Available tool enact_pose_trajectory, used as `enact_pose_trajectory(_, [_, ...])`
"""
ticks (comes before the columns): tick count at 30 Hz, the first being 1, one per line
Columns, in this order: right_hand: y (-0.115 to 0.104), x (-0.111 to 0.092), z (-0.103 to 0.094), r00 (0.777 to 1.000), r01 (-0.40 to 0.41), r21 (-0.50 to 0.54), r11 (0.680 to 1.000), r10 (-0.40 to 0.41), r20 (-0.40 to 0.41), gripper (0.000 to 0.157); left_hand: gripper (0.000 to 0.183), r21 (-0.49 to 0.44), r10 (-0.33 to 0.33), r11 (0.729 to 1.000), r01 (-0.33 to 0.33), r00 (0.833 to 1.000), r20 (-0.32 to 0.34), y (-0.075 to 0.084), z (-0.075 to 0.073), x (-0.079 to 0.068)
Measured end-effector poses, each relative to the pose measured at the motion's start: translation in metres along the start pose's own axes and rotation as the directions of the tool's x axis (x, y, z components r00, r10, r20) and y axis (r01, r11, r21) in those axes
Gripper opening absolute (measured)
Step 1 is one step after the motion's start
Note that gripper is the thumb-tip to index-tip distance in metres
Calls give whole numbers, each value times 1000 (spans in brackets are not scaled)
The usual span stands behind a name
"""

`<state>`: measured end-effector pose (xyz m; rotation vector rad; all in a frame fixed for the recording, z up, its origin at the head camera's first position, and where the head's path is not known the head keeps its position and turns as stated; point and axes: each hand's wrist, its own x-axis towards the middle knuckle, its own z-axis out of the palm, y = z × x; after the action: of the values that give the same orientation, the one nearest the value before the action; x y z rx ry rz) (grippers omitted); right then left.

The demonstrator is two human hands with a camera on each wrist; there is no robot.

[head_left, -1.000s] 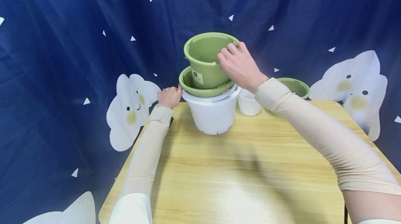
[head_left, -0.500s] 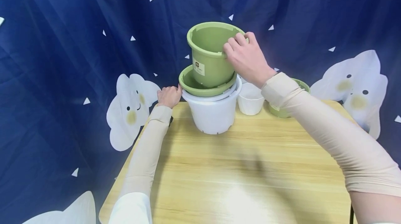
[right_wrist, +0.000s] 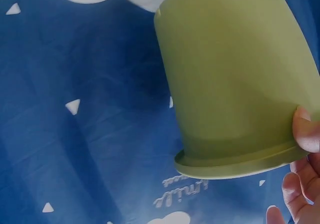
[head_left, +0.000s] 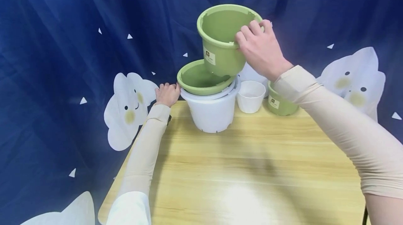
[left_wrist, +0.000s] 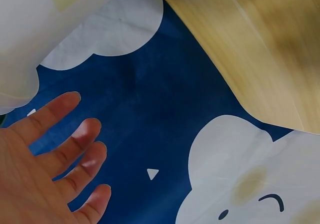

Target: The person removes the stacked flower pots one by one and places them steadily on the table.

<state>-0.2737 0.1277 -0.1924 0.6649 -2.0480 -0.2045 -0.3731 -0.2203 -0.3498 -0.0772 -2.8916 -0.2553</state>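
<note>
My right hand [head_left: 259, 48] grips the rim of a green plastic pot [head_left: 223, 39] and holds it in the air, tilted, just above a second green pot [head_left: 196, 78]. That second pot is nested in a large white pot [head_left: 212, 113] on the wooden table [head_left: 252, 169]. In the right wrist view the green pot [right_wrist: 230, 79] fills the frame and my fingertips [right_wrist: 305, 134] pinch its rim. My left hand [head_left: 167, 93] rests against the left side of the nested pots at the rim; in the left wrist view its fingers [left_wrist: 65, 149] are straight and hold nothing.
A small white pot [head_left: 250, 96] and another green pot [head_left: 280, 103] stand at the table's back, right of the stack. A dark blue curtain [head_left: 78, 43] with white clouds hangs close behind and to the left. The table's left edge [head_left: 126, 162] is near my left arm.
My right hand has lifted the top green pot up and to the right, clear out of the green pot below. The left hand has stayed at the stack's rim.
</note>
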Motion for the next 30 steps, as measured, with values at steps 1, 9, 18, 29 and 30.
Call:
enact_pose_trajectory(1, [3, -2, -2, 1000, -8, -2, 1000, 8, 12, 16, 70, -1, 1, 1000, -1, 1000, 1, 0, 0, 0])
enact_pose_trajectory(9, [26, -23, -10, 997, -46, -12, 999, 46, 56, 13, 72, -16, 4, 1000, -4, 1000, 24, -6, 2, 2])
enact_pose_trajectory(18, [44, -50, -19, 986, -92, -15, 996, 93, 140, 12, 72, -33, 4, 999, -3, 1000, 31, -10, 1, 2])
enact_pose_trajectory(29, [77, -97, -32, 948, -194, -12, 981, 191, 256, 12, 70, -52, -8, 999, 9, 1000, 17, -19, -5, -6])
enact_pose_trajectory(30, [81, -103, -35, 941, -208, -13, 978, 204, 271, 12, 70, -53, -6, 999, 7, 1000, 15, -18, -5, -7])
